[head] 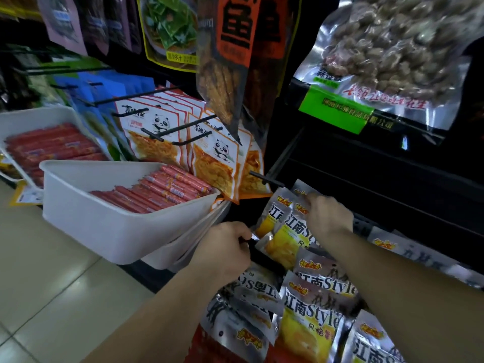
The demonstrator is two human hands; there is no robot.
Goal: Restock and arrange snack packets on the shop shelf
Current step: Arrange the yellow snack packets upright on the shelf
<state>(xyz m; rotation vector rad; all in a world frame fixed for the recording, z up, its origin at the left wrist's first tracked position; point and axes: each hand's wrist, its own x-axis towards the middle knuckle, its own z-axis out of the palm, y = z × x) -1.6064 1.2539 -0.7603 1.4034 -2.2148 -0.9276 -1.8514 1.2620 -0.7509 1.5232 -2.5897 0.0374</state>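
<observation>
Silver snack packets [311,310] lie in a loose pile right under the camera, some face up and some upside down. Two bare arms reach over them to the shelf.

Just past the pile is a small bunch of the same packets [285,226], held up in front of the dark shelf. The right hand [327,214] has its fingers curled round the top edge of the bunch. The left hand [225,247] has its fingers curled too and pinches the shiny bottom corner. A black peg [264,179] sticks out just above the bunch. I cannot tell if the bunch hangs on a peg yet.

What could go wrong? The packets are smooth and slippery. If the right hand lets go too soon, they may slide off and drop back onto the pile. If the holes miss the peg, a packet may bend or tear at the top.

A white tub [104,226] of red sausage sticks [162,189] is just beside the left hand and looks tipped. A bump from that wrist might shake it and roll the sticks out. Panda packets [212,158] hang close above, so a hand lifted fast may knock them crooked.
</observation>
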